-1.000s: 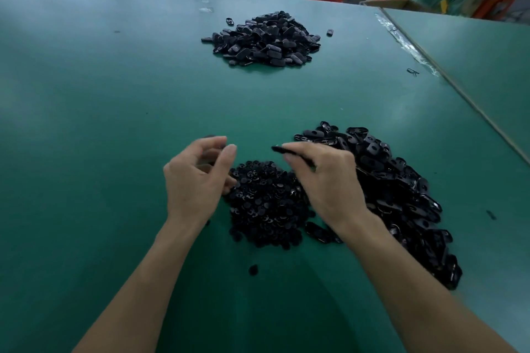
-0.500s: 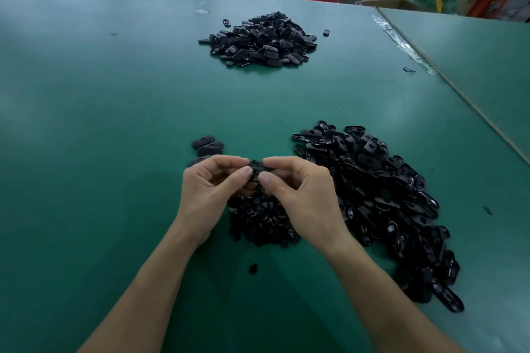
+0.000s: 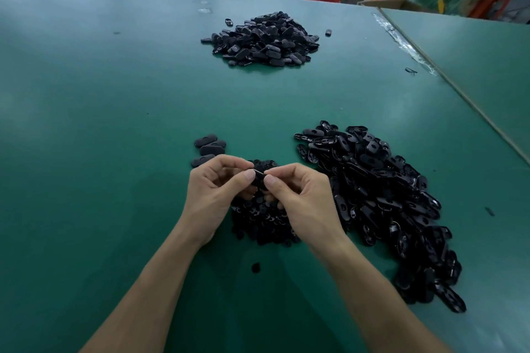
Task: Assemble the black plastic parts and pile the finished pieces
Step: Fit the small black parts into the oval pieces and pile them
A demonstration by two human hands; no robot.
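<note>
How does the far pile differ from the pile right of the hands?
The far pile is smaller and round; the right pile is larger and stretched toward the near edge. The far pile lies far across the table; the right pile lies beside the right hand. Both hold black oval plastic pieces.

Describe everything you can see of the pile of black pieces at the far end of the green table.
The far pile is a low, round mound of small black oval pieces, smooth and shiny like plastic, jumbled at all angles. It rests on the green table near its far edge. One stray piece lies off its left, another off its right. Nothing else touches it.
</note>
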